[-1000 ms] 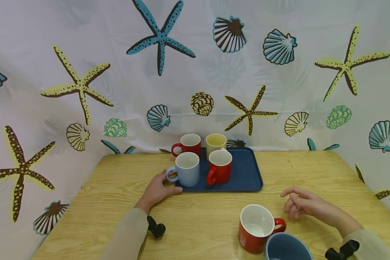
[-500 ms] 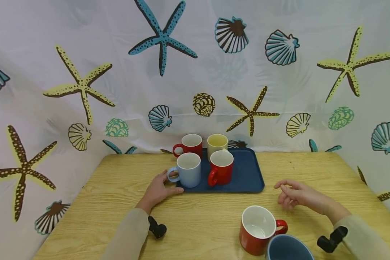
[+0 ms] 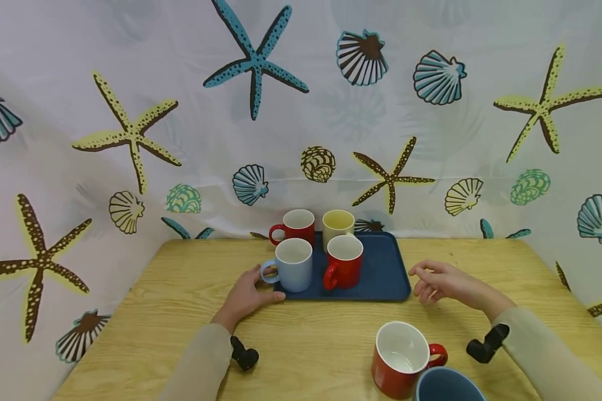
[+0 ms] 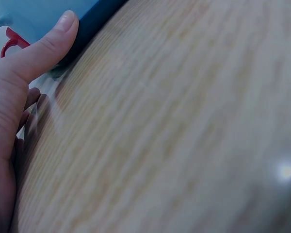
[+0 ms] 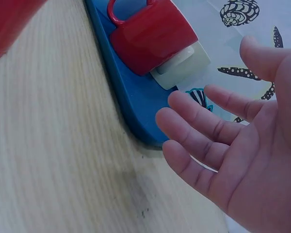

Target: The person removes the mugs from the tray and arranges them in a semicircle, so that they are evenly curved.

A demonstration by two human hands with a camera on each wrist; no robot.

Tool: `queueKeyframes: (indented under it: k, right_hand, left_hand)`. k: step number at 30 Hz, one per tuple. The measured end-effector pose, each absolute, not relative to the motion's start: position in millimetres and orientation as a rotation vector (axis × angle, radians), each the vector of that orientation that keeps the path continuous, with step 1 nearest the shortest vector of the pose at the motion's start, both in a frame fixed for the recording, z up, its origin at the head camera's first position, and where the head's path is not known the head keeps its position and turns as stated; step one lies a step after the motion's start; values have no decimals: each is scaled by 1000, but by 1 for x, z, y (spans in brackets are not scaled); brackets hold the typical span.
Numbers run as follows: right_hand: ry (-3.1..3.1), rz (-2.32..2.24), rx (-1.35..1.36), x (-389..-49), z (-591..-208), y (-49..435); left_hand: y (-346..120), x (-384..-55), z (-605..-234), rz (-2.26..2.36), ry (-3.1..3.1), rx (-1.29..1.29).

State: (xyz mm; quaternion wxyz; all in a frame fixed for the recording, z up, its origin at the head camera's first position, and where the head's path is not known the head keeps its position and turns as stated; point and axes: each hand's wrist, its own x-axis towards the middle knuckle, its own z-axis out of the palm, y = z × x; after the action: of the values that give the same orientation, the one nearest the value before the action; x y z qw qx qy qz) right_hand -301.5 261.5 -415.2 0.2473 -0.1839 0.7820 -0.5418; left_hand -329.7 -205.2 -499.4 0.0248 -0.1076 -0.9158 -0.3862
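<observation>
four mugs (image 3: 294, 273) stand on one tray (image 3: 381, 273), two mugs (image 3: 393, 374) before it; left hand (image 3: 244, 294) spread at its near-left corner, right hand (image 3: 445, 284) loosely spread by its right edge.

Long beige sleeves (image 3: 197, 356), knobby black wrist cameras (image 3: 246, 356)

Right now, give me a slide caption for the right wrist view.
Right hand, holding nothing, near a blue tray with a red mug and a cream mug.
</observation>
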Motion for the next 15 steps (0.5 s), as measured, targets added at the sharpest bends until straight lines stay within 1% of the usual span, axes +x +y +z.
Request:
queueKeyframes:
  k: [15]
  right_hand:
    - [2190, -1467, -427, -327, -411, 243]
  left_hand:
    - [-205, -330, -501, -1176, -2845, -313]
